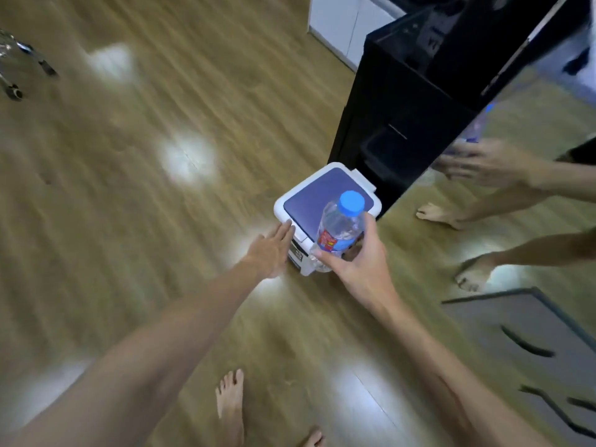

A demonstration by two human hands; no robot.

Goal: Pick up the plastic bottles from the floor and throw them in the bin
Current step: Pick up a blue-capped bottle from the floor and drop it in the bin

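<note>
Over the wooden floor (129, 204), seen from the head camera, the right hand (358, 262) grips a clear plastic bottle with a blue cap (342, 227) above the closed white bin with a blue lid (322, 195), whose front edge the flat-fingered left hand (274, 250) touches, so opening that lid likely comes next.

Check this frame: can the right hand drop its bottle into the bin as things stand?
Probably not yet. The right hand holds the bottle above the bin, but the blue lid looks closed. The left hand touches the bin's front edge.
</note>
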